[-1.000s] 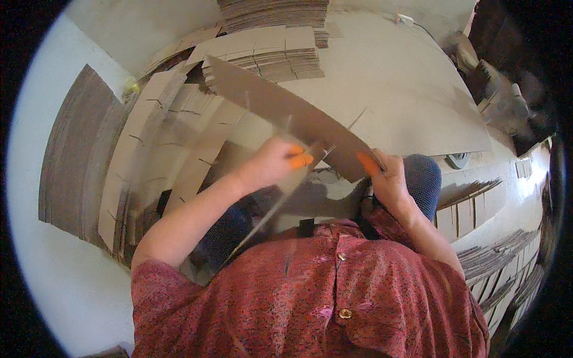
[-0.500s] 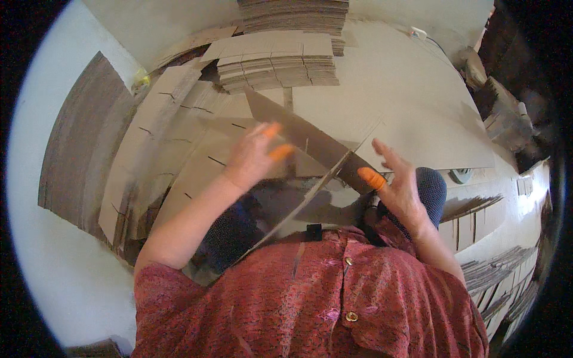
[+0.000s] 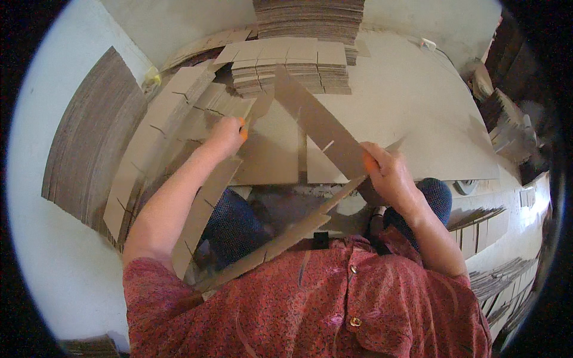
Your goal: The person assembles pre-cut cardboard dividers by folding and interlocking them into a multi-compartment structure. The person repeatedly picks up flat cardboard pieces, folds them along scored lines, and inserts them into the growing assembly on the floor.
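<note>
My left hand (image 3: 227, 138), with orange covers on its fingers, is closed round a slotted cardboard strip (image 3: 208, 206) that slants from near the back stack down beside my left knee. My right hand (image 3: 387, 176), with an orange cover on the thumb, grips a second cardboard strip (image 3: 327, 131), which has a pale slot and points up and left. A third cardboard strip (image 3: 286, 234) runs from below my right hand across my lap to the left. It meets the second strip under my right hand; the joint itself is partly hidden.
Cardboard stacks stand behind: a slotted one (image 3: 292, 68) and a taller one (image 3: 310, 18). At the left are slotted strips (image 3: 158, 128) and a curved stack (image 3: 89, 149). A broad board (image 3: 412, 113) covers the work surface. Slotted cardboard pieces (image 3: 498, 277) lie at lower right.
My left hand has moved left and closed on a cardboard strip. My right hand, open before, has closed round the strips, which have tilted more steeply.
</note>
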Demonstrator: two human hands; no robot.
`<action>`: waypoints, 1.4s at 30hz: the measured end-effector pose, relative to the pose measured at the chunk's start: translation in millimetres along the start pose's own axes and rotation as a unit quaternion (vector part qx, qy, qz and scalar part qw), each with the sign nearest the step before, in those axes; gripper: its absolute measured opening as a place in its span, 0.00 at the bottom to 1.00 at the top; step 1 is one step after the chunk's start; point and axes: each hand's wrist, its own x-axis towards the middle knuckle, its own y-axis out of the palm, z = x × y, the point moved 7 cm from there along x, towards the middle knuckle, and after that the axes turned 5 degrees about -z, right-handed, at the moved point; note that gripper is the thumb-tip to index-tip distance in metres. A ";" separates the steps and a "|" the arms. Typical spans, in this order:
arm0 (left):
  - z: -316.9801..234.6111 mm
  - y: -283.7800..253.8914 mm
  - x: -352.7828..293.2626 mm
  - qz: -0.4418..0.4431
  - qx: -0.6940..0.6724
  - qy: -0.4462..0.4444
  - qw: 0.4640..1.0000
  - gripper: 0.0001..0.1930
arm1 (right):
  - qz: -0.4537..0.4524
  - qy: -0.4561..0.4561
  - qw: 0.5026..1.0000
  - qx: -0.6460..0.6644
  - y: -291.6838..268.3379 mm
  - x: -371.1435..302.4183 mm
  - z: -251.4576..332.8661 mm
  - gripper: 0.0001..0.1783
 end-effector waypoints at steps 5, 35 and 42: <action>-38.3 3.0 -3.9 0.026 -0.177 0.039 0.983 0.12 | -0.106 -0.112 0.988 0.002 -23.4 -5.4 31.7 0.15; 167.6 -94.9 -18.3 -0.189 0.129 -0.202 0.952 0.16 | 0.102 -0.036 0.990 -0.094 29.4 6.8 -9.0 0.28; 38.9 -53.8 -1.4 -0.079 0.080 -0.035 0.993 0.14 | 0.049 -0.049 0.996 -0.062 7.6 -18.0 -12.3 0.26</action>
